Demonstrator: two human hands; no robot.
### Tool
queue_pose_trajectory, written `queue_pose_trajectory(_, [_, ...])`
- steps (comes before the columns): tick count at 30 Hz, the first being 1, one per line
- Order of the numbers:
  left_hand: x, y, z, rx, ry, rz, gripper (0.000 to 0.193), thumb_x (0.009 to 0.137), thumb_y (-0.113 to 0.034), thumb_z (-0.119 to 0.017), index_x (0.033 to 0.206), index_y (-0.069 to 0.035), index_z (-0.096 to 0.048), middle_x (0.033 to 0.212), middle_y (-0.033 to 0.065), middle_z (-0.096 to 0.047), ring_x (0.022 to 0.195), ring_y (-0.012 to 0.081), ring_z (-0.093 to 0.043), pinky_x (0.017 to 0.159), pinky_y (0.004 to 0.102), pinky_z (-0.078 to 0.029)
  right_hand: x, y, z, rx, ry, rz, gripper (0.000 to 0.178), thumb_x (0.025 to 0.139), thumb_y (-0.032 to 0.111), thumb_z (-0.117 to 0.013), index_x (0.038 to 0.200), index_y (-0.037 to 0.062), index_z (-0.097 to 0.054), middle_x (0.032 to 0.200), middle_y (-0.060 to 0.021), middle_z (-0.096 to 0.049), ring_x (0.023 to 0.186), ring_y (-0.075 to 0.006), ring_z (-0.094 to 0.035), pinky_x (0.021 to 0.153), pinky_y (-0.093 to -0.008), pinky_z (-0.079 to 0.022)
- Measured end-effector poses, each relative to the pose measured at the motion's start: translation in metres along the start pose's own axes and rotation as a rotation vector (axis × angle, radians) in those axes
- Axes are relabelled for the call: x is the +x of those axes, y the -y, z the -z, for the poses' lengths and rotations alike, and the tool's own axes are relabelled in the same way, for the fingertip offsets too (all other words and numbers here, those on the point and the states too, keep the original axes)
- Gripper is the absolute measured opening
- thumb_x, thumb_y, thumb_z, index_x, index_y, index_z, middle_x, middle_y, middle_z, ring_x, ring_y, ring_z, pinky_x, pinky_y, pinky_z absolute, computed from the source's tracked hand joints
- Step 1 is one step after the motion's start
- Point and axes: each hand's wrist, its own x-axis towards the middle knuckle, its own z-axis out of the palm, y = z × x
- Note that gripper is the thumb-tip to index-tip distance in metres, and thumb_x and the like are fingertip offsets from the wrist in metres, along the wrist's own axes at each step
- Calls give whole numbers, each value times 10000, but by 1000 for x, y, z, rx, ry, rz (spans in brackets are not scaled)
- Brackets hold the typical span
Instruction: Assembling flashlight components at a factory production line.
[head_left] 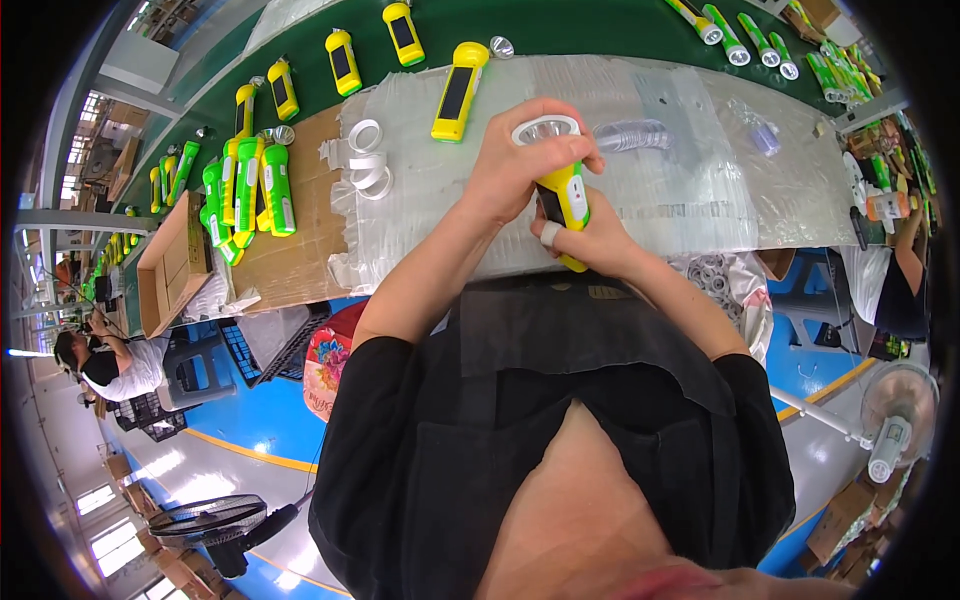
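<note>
A yellow and green flashlight (571,200) is held between my two hands, its white-rimmed lens end tilted up. My left hand (515,160) is closed around the head, with the thumb across the white ring (546,127). Lower down, my right hand (598,238) grips the body; a white band circles one of its fingers. Just beyond my left hand lies another flashlight (460,92) with a dark panel, and a loose reflector (501,47) sits beside it. Several white rings (368,160) lie to the left, and a row of clear lenses (632,136) to the right.
A pile of flashlights (245,190) lies on cardboard at left, beside an open carton (175,262). More flashlights (342,62) rest on the green belt (590,22) at the back. A bag of rings (712,280) is by my right arm. Fans (215,520) stand behind; co-workers (125,365) sit at both sides.
</note>
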Motion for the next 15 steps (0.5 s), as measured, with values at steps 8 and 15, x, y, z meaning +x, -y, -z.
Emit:
queue_pose_trajectory(8, [-5, 6, 5, 4, 48, 7, 246, 780, -129, -719, 951, 6, -604, 826, 127, -657, 782, 231, -667, 735, 359, -546, -1, -9, 1, 22, 62, 2, 249, 807, 135, -711, 953, 43, -531, 793, -17, -553, 608, -101, -550, 540, -262, -457])
queue_pose_trajectory(15, [-7, 5, 5, 4, 71, 6, 256, 776, -122, -720, 967, 3, -604, 834, 127, -656, 789, 233, -667, 740, 363, -547, -2, -8, 0, 5, 59, 33, 258, 806, 145, -721, 950, 45, -532, 798, -16, -552, 611, -101, -554, 542, -263, -461])
